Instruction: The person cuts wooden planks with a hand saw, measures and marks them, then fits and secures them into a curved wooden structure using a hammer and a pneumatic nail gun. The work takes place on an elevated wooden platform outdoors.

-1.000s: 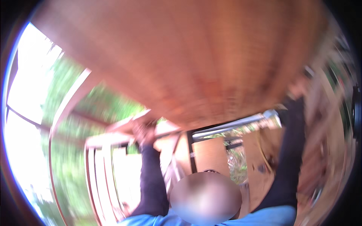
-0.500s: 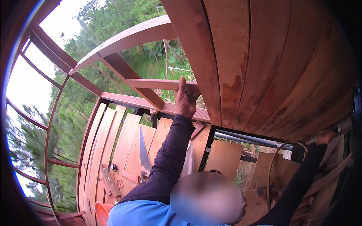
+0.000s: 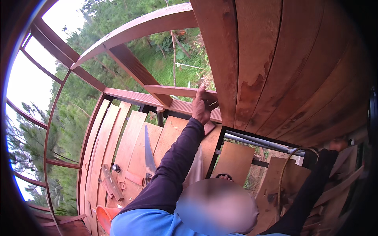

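Several reddish-brown boards [image 3: 275, 67] make a wall panel filling the view from twelve to three o'clock, its grain streaked with darker stains. At centre, the left hand [image 3: 202, 105] clasps the panel's left edge beside a rail [image 3: 173, 91]. At four o'clock the right hand [image 3: 338, 144] touches its lower edge; grip unclear. At seven o'clock, a handsaw [image 3: 149, 155] lies on floor planks [image 3: 118, 145].

Your left hand [image 3: 202, 105] reaches up, fingers curled in a grip; your right hand [image 3: 338, 144] stretches out sideways.
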`<action>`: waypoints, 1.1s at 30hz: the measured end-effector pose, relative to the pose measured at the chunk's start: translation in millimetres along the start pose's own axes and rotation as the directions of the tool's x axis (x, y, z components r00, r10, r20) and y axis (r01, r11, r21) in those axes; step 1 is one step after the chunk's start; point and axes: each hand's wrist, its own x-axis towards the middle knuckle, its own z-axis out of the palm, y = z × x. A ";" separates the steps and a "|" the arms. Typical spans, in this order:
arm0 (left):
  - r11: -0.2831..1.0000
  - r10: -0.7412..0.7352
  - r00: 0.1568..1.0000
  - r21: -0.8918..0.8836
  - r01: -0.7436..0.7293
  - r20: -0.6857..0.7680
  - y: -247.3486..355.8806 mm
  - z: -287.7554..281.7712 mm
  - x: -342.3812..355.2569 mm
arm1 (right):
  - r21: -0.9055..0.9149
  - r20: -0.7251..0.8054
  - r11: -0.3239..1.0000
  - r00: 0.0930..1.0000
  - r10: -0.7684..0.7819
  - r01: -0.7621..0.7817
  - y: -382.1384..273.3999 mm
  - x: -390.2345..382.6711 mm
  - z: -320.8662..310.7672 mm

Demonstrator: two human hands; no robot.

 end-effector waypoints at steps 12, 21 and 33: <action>0.999 0.041 0.977 -0.025 -0.037 0.209 -18.4 11.4 -18.4 | 0.146 -0.049 0.984 0.994 -0.093 0.100 -35.7 -90.9 61.1; 0.998 -0.019 0.983 -0.060 0.030 0.180 -6.5 10.6 -2.6 | 0.238 -0.087 0.960 0.988 -0.127 0.144 -35.2 -109.0 70.9; 0.992 -0.019 0.940 -0.107 0.059 0.341 -9.2 -11.9 11.5 | 0.110 -0.228 0.977 0.962 -0.152 0.181 -46.8 -76.1 75.3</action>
